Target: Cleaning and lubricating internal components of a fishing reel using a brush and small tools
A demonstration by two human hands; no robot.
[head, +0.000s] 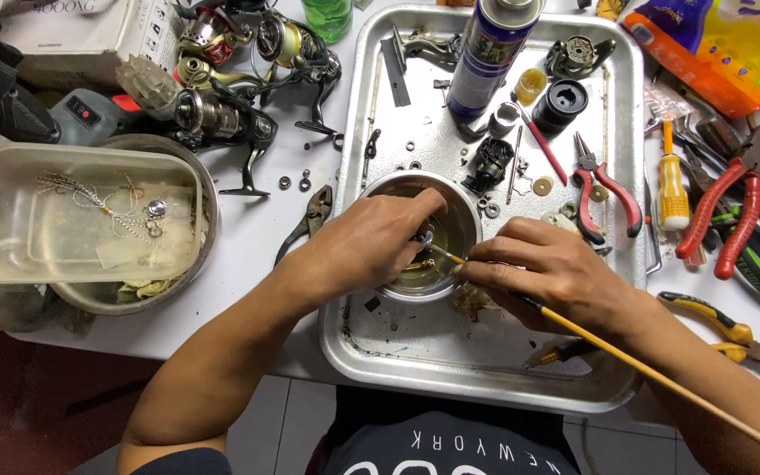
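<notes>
White counter (248, 237) spreads under a clutter of tools, with a metal tray (485, 378) set in the middle. Seen from the head camera, a small steel bowl (464, 220) of yellowish liquid sits in the tray. The left hand (371, 242) dips into the bowl, fingers pinched around a small metal part (425, 239) held over the liquid. The right hand (551, 273) grips a long thin brush (661, 374), its tip touching that part. Behind the bowl stands a spray can (490, 53); red pliers (609, 189) lie just right of the bowl. Fishing reels (230, 79) crowd the counter's far left, near a plastic tub (72, 215).
</notes>
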